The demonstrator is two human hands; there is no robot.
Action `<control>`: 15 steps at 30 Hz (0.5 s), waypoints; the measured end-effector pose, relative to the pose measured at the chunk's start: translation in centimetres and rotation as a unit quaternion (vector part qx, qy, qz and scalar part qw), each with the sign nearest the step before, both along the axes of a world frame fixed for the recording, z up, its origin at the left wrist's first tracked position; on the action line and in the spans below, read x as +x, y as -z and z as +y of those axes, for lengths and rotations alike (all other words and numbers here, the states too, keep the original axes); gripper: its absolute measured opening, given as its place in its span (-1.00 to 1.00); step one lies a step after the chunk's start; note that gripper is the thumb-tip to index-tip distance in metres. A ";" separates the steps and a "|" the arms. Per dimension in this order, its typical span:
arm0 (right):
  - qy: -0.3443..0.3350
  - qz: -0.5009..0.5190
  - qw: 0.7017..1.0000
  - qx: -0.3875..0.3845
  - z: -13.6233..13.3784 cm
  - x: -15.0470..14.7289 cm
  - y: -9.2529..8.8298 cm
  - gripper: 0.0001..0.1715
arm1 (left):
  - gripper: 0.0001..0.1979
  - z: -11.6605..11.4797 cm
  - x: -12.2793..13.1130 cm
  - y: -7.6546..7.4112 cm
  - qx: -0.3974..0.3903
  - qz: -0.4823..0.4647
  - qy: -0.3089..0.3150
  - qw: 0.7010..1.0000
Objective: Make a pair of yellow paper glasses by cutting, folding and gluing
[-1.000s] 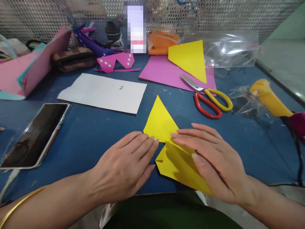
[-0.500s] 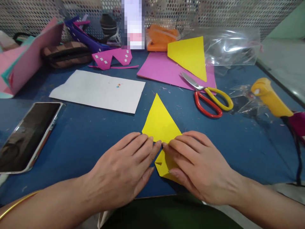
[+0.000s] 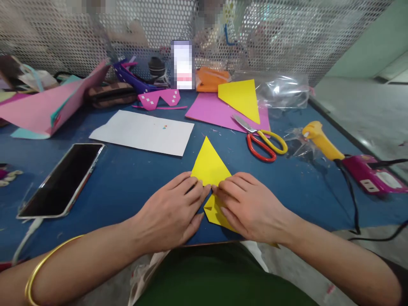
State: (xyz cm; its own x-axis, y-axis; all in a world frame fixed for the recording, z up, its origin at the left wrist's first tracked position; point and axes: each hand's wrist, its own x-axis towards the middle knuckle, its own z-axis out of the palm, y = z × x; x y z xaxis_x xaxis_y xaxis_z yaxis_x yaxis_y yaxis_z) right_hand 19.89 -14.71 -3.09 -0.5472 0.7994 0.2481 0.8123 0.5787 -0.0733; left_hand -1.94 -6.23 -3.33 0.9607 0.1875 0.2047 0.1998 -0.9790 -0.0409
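Note:
A folded yellow paper lies near the table's front edge, its pointed end facing away from me. My left hand presses its bent fingers together along the paper's left part. From the other side my right hand grips the paper, fingers together, covering much of its right part. The fingertips of both hands almost meet at the middle, where the upper triangle meets a lower yellow part with a small crease. Under the fingers the fold is hidden. Scissors with red and yellow handles lie beyond my right hand.
Behind are a white sheet, pink paper glasses, a purple sheet and another yellow piece. At left is a phone on a cable; at right, a yellow glue gun and a magenta power strip.
The camera view has tilted up and widened, so more of the mesh panel and the power strip show. Both hands keep nearly the same grip on the yellow paper.

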 end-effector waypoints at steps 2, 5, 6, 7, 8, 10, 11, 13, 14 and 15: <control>-0.017 -0.033 0.999 0.018 0.1 -0.2 0.0 -0.65 | -0.56 0.0 0.1 0.0 0.005 -0.006 -0.001 1.000; -0.041 -0.066 0.996 0.042 0.3 -0.4 0.1 -0.70 | -0.62 0.2 0.5 -0.2 0.001 -0.022 -0.004 1.000; -0.042 -0.065 0.996 0.048 0.3 -0.4 0.1 -0.70 | -0.65 0.3 0.7 -0.4 -0.001 -0.026 -0.008 1.000; -0.039 -0.060 0.996 0.052 0.3 -0.4 0.2 -0.70 | -0.67 0.3 0.8 -0.4 -0.003 -0.027 -0.013 1.000; -0.035 -0.054 0.996 0.054 0.3 -0.4 0.3 -0.70 | -0.68 0.3 0.9 -0.5 -0.002 -0.030 -0.018 0.999; -0.024 -0.046 0.997 0.054 0.1 -0.5 0.4 -0.69 | -0.69 0.2 1.0 -0.6 0.012 -0.039 -0.025 0.999; -0.019 -0.045 0.997 0.051 0.1 -0.5 0.5 -0.69 | -0.69 0.1 1.0 -0.6 0.023 -0.042 -0.029 0.998; -0.011 -0.044 0.998 0.046 0.0 -0.4 0.6 -0.68 | -0.69 -0.2 0.9 -0.7 0.049 -0.046 -0.036 0.997; -0.008 -0.044 0.998 0.043 0.0 -0.4 0.6 -0.67 | -0.69 -0.3 0.8 -0.7 0.060 -0.048 -0.040 0.996; -0.008 -0.044 0.998 0.041 0.0 -0.4 0.6 -0.67 | -0.69 -0.5 0.7 -0.7 0.067 -0.046 -0.044 0.996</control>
